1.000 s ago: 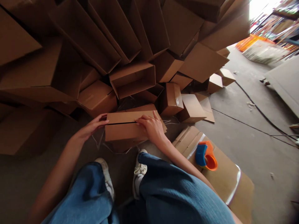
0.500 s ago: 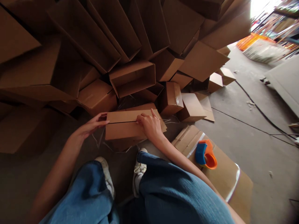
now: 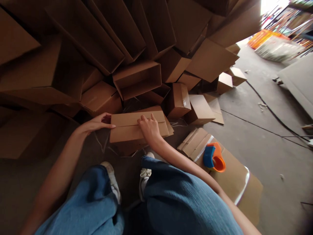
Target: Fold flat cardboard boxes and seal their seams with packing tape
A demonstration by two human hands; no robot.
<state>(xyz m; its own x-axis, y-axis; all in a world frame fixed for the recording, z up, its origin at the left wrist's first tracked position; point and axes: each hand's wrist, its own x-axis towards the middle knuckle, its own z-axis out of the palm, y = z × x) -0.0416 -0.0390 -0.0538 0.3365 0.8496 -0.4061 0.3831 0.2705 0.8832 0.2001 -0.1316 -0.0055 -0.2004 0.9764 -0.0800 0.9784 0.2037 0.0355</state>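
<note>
A long brown cardboard box (image 3: 124, 130) lies on the floor in front of my feet, its two top flaps folded down to a middle seam. My left hand (image 3: 97, 122) rests against the box's left end, fingers stretched out along it. My right hand (image 3: 149, 128) lies on top of the box near the middle, its fingers bent and pressing down on the seam between the flaps. Neither hand holds anything loose.
A tall heap of empty cardboard boxes (image 3: 137, 78) rises just behind. Flat cardboard (image 3: 234, 182) lies to my right with an orange and blue tape dispenser (image 3: 214, 158) on it. A cable (image 3: 266, 109) crosses the concrete floor. My jeans and white shoes (image 3: 145, 174) are below.
My right hand has slid left along the box top, from the right end toward the middle of the seam. The left hand stays at the left end. The view has shifted slightly.
</note>
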